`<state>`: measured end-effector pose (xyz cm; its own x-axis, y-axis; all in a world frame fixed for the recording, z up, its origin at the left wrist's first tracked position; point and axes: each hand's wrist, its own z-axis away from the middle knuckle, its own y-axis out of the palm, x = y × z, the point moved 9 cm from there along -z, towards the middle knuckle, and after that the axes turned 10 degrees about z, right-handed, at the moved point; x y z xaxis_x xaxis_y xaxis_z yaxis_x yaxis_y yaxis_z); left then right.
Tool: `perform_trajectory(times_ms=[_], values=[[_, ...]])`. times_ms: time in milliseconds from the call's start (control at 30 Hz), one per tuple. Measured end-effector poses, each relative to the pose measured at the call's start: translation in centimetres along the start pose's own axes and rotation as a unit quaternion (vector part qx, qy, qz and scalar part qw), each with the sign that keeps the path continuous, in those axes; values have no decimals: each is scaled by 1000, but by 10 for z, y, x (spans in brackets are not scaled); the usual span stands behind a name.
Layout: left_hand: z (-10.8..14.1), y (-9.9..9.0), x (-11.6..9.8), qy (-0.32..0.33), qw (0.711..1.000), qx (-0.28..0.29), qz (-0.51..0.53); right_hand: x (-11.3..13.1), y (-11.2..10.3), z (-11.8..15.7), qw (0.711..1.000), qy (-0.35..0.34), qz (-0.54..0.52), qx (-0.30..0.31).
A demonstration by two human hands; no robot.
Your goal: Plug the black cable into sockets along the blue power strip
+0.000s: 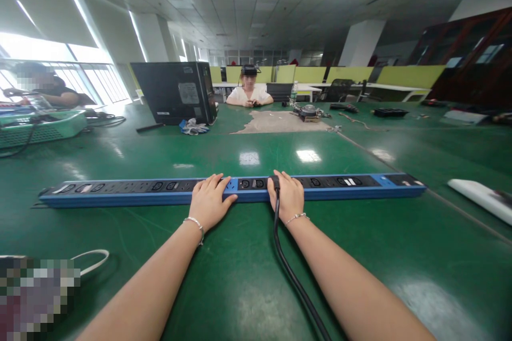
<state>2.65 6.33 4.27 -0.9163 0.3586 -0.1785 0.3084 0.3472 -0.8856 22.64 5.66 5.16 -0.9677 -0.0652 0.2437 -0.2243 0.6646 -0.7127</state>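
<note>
A long blue-and-black power strip (132, 199) lies crosswise on the green table, its row of sockets facing up. My left hand (208, 203) grips it left of the middle, fingers over the top and far edge, thumb along the near side. Just right of the middle, my right hand (291, 197) is closed around a black plug (275, 183) at the strip's sockets. How deep the plug sits is hidden by the fingers. From it a thick black cable (285, 258) runs down towards me between my forearms.
A black computer case (172, 93) stands at the back left beside work gloves (194, 127). Left of it is a green basket (60, 127). A white bar-shaped object (480, 197) lies at the right. Another person (250, 93) sits opposite; a second is far left.
</note>
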Motion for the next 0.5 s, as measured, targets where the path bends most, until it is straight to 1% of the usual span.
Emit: perform_trajectory(times_ms=[233,300,367,433,500], values=[[0,0,1,-5,1000,-4,3,-2,1,0,999,17,-35,3],[0,0,1,-6,1000,-3,3,-4,-1,-1,996,44,-73,1],[0,-1,1,-5,1000,-3,1,-13,-3,-5,986,92,-138,-9],[-1,-1,1,-3,1000,-2,0,-25,-6,-10,973,122,-193,-20],[-1,-1,1,-2,1000,-2,-1,-41,-14,-18,974,112,-197,-29]])
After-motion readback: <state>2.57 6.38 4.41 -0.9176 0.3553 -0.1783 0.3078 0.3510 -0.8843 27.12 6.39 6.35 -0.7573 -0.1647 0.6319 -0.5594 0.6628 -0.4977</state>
